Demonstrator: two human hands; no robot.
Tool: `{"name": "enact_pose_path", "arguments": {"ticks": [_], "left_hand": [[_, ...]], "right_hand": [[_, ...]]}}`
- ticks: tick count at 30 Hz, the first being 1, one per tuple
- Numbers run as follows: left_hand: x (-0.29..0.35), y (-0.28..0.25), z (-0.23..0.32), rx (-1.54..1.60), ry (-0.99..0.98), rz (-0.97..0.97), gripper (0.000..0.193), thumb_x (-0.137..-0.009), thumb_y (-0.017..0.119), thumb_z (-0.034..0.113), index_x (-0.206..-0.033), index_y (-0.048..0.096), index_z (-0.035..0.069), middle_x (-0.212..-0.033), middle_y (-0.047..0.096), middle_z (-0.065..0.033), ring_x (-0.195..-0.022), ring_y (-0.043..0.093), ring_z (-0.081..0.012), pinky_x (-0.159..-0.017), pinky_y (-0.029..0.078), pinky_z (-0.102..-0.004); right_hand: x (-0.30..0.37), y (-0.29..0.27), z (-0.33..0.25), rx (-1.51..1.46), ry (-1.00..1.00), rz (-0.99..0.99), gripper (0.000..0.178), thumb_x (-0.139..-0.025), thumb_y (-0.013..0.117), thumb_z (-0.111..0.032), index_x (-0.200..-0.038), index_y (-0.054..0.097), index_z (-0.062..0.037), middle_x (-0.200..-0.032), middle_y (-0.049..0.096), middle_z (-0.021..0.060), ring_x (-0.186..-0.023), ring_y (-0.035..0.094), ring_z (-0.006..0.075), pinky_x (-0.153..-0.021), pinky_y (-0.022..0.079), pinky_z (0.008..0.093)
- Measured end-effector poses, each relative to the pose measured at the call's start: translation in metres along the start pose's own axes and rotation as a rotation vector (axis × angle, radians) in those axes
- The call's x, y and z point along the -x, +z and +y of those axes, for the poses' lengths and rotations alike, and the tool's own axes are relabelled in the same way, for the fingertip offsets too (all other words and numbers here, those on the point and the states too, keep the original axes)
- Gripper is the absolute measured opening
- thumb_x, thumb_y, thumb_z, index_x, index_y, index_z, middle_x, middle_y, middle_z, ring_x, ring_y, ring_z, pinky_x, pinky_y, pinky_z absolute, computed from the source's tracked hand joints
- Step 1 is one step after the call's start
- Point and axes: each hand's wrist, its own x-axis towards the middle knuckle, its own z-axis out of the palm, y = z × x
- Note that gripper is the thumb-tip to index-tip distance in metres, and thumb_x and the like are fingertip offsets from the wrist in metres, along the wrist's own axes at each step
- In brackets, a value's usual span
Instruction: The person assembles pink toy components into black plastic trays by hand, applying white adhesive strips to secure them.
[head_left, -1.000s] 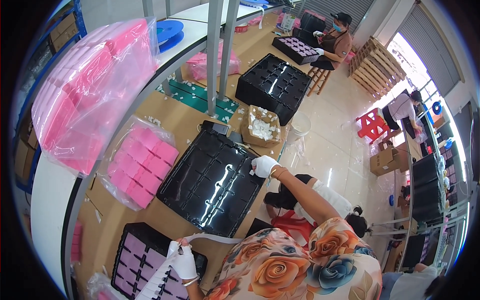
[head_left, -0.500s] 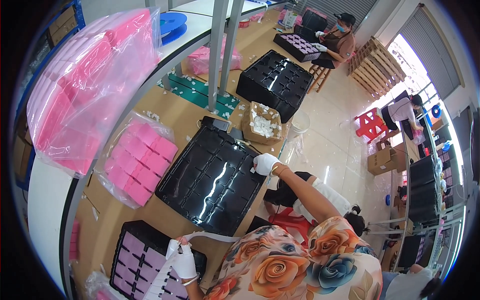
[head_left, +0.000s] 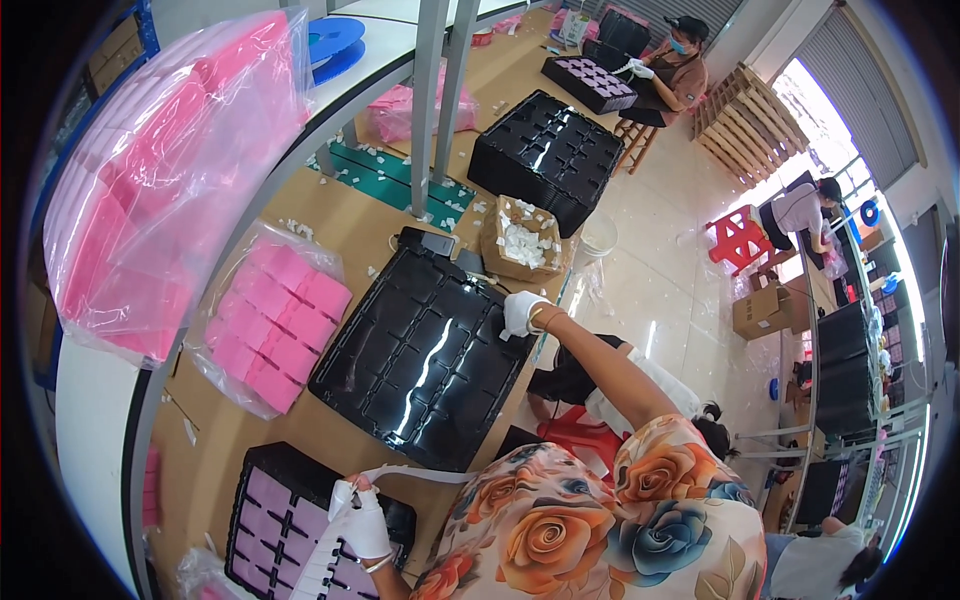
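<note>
My left hand (head_left: 364,522), in a white glove, pinches a white label strip (head_left: 318,562). One length of it hangs over a black tray filled with lilac foam pieces (head_left: 262,510); another curves right toward my shirt. A glossy black moulded tray (head_left: 400,350) with cross-shaped slots lies in the middle of the bench. At its right edge is my gloved right hand (head_left: 520,313), fingers drawn together and pointing down against the rim. Whatever they may hold is hidden.
Bagged pink foam (head_left: 280,325) lies left of the black tray. Beyond stand a cardboard box of white scraps (head_left: 522,240) and stacked black trays (head_left: 548,160). A metal post (head_left: 428,110) and a shelf with bagged pink foam (head_left: 180,190) rise at left. Other people work nearby.
My right hand has shifted slightly down at the tray's edge, and a small white piece seen by its fingers is now out of sight. My left hand keeps its hold on the strip.
</note>
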Motion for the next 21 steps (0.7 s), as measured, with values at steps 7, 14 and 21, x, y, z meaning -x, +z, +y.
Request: {"name": "enact_pose_path", "arguments": {"ticks": [7, 14, 21], "left_hand": [[0.004, -0.004, -0.006, -0.055, 0.012, 0.058, 0.023, -0.087, 0.062, 0.022, -0.082, 0.06, 0.0, -0.064, 0.059, -0.0073, -0.058, 0.056, -0.018, -0.056, 0.043, -0.0303], [0.004, 0.005, -0.009, 0.037, 0.004, -0.004, 0.022, -0.086, 0.064, 0.022, -0.081, 0.063, 0.001, -0.062, 0.06, -0.007, -0.057, 0.058, -0.0161, -0.054, 0.044, -0.0293], [0.015, 0.0, 0.002, 0.059, -0.039, -0.007, 0.024, -0.086, 0.065, 0.023, -0.082, 0.062, 0.0, -0.064, 0.061, -0.0072, -0.058, 0.058, -0.0161, -0.056, 0.044, -0.0291]], "right_hand": [[0.036, 0.017, -0.019, -0.258, 0.113, 0.374, 0.016, -0.073, 0.064, -0.021, -0.083, 0.069, -0.009, -0.082, 0.067, 0.0152, -0.082, 0.064, 0.0353, -0.071, 0.052, 0.0417], [0.095, 0.038, -0.132, -1.18, -0.538, 0.396, 0.027, -0.07, 0.047, 0.009, -0.086, 0.065, -0.0016, -0.082, 0.065, 0.0078, -0.076, 0.064, 0.0151, -0.066, 0.053, 0.0267], [0.125, 0.035, -0.22, -1.042, -0.635, 0.285, 0.012, -0.081, 0.06, -0.008, -0.092, 0.063, -0.003, -0.081, 0.061, 0.0116, -0.075, 0.062, 0.0236, -0.071, 0.05, 0.0316]]}}
